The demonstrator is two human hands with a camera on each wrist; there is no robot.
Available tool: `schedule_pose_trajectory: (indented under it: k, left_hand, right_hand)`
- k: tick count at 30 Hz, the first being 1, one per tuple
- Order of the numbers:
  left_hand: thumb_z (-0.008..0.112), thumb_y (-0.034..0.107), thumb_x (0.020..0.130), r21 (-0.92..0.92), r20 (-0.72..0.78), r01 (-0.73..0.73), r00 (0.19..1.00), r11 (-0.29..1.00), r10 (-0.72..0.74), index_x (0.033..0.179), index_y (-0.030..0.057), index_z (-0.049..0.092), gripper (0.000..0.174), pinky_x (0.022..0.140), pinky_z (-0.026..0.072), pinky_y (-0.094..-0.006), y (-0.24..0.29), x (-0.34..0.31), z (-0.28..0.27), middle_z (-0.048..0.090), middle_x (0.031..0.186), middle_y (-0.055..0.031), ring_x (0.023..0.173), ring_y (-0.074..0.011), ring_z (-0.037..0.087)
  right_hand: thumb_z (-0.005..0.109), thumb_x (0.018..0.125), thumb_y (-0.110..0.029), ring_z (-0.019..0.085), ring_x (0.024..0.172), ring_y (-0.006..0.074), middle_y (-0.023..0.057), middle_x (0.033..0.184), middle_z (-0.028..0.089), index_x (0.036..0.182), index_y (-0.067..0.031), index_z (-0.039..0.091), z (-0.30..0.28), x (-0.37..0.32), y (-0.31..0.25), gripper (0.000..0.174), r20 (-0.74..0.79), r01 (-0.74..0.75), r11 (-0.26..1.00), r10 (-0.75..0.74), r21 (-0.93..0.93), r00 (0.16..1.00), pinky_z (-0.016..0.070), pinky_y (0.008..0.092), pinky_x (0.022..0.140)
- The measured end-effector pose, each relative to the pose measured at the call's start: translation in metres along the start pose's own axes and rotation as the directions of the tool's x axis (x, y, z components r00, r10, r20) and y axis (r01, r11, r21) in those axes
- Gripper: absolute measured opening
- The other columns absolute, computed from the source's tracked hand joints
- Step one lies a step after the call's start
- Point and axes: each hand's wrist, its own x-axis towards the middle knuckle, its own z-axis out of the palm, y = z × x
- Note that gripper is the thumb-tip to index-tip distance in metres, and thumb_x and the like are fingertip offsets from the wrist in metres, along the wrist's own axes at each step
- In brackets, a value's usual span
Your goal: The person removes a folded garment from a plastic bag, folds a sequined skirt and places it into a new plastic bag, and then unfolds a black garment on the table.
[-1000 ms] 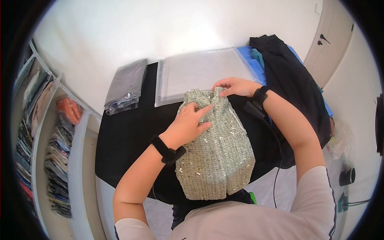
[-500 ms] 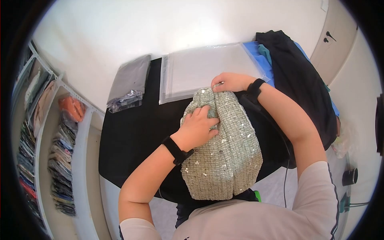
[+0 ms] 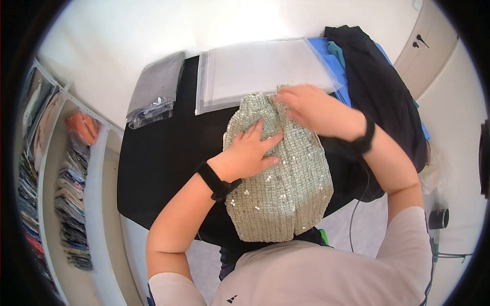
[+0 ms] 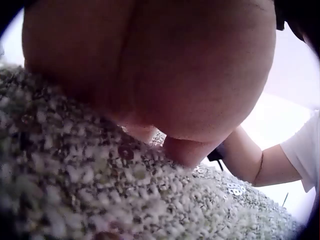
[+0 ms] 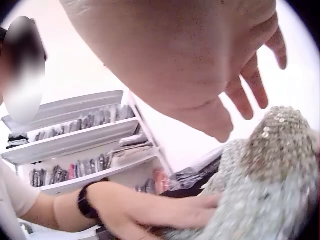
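A pale green knitted garment with sequins [image 3: 280, 204], folded into a long shape, lies on the black-covered table at its near edge. My left hand [image 3: 245, 155] rests flat on its upper left part, fingers spread. In the left wrist view the palm presses close on the nubbly fabric [image 4: 125, 190]. Over the garment's top right end hovers my right hand [image 3: 319, 112], its fingers extended. The right wrist view shows those fingers [image 5: 245, 97] loose and apart, with a raised fold of the garment [image 5: 277, 145] below them.
Clear plastic bags [image 3: 265, 66] lie flat at the table's back. A grey packed garment [image 3: 157, 84] is at the back left. Black clothing [image 3: 367, 92] and blue cloth [image 3: 334, 74] pile at the right. Shelves of bagged clothes [image 3: 74, 209] stand on the left.
My right hand has let go of the garment's top edge and swung out over it with fingers extended. The left hand stays on the fabric, fingers now spread flatter.
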Motion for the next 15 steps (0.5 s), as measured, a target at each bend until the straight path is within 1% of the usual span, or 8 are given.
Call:
schedule_pose_trajectory:
  k: [1,3,5,7,9,11,13,15]
  left_hand:
    - [0.056,0.037,0.088,0.045,0.011,0.024,1.0,0.999,-0.025,0.137,0.0143,0.037,0.057,0.104,0.0265,-0.051,0.005,-0.002,-0.003,0.024,0.138,-0.0356,0.13,-0.0459,0.028]
    - [0.056,0.038,0.087,0.082,0.017,0.043,0.999,0.996,-0.045,0.137,0.0164,0.038,0.057,0.104,0.0254,-0.0521,0.009,-0.002,-0.005,0.024,0.138,-0.0362,0.13,-0.0464,0.027]
    - [0.057,0.037,0.086,-0.031,-0.025,0.065,0.998,0.997,-0.066,0.13,0.0165,0.046,0.05,0.103,0.026,-0.0543,0.009,-0.001,-0.006,0.025,0.138,-0.035,0.13,-0.0452,0.028]
    - [0.059,0.034,0.085,0.054,-0.066,0.017,0.998,0.998,-0.013,0.124,0.0152,0.049,0.044,0.103,0.0277,-0.0538,0.013,-0.002,-0.003,0.028,0.137,-0.0342,0.13,-0.0442,0.029]
    - [0.061,0.03,0.084,0.144,-0.1,-0.022,0.994,0.989,0.037,0.117,0.0139,0.053,0.038,0.102,0.0294,-0.0533,0.013,-0.002,-0.002,0.03,0.136,-0.0335,0.129,-0.0432,0.031]
    - [0.064,0.022,0.08,0.171,-0.199,-0.022,0.978,0.985,0.056,0.103,0.0106,0.054,0.027,0.097,0.0358,-0.0493,0.011,-0.002,0.003,0.036,0.133,-0.0321,0.121,-0.0422,0.041]
    - [0.064,0.018,0.079,0.144,-0.277,-0.025,0.959,0.989,0.065,0.1,0.0098,0.054,0.025,0.095,0.0378,-0.0474,0.017,-0.003,-0.005,0.037,0.131,-0.0328,0.116,-0.0425,0.045]
    - [0.064,0.015,0.078,0.106,-0.345,-0.026,0.937,0.994,0.061,0.097,0.0089,0.053,0.023,0.092,0.0397,-0.0455,0.024,-0.008,-0.003,0.038,0.13,-0.0334,0.11,-0.0427,0.049]
  right_hand:
    - [0.062,0.078,-0.009,0.051,0.109,0.0341,0.0176,0.118,0.053,0.117,-0.0032,0.051,0.0,-0.017,-0.014,0.04,-0.008,-0.026,0.999,0.026,-0.026,1.0,0.0399,0.0406,0.093]
    - [0.063,0.079,-0.016,0.053,0.104,0.0299,0.0139,0.112,0.053,0.118,-0.0031,0.049,0.006,-0.043,-0.038,0.044,-0.09,-0.089,0.991,0.081,-0.098,0.993,0.0428,0.0402,0.087]
    - [0.066,0.077,-0.021,0.053,0.106,0.0306,0.0165,0.116,0.051,0.119,-0.0011,0.048,0.016,-0.058,-0.053,0.05,-0.056,-0.198,0.98,0.198,0.009,0.978,0.0441,0.0401,0.086]
    - [0.067,0.078,-0.027,0.05,0.112,0.0343,0.0197,0.125,0.047,0.124,0.0004,0.044,0.038,-0.069,-0.052,0.058,-0.024,-0.145,0.982,0.149,0.122,0.989,0.0438,0.0393,0.091]
    - [0.065,0.079,-0.029,0.049,0.113,0.0362,0.0197,0.126,0.045,0.126,0.0,0.044,0.049,-0.075,-0.056,0.059,-0.053,-0.078,0.988,0.072,-0.135,0.996,0.0444,0.0394,0.091]
    - [0.064,0.08,-0.029,0.05,0.111,0.0357,0.0194,0.124,0.047,0.125,-0.0004,0.044,0.049,-0.076,-0.057,0.057,-0.078,-0.066,0.983,0.053,-0.174,0.996,0.0447,0.0395,0.089]
    - [0.063,0.081,-0.028,0.052,0.109,0.0352,0.0191,0.121,0.049,0.125,-0.0008,0.044,0.041,-0.069,-0.055,0.055,-0.104,-0.057,0.975,0.035,-0.215,0.994,0.045,0.0396,0.088]
    - [0.061,0.083,-0.027,0.054,0.105,0.0327,0.0195,0.116,0.053,0.124,-0.0002,0.044,0.027,-0.059,-0.05,0.052,0.12,-0.18,0.97,0.162,0.164,0.98,0.0446,0.039,0.086]
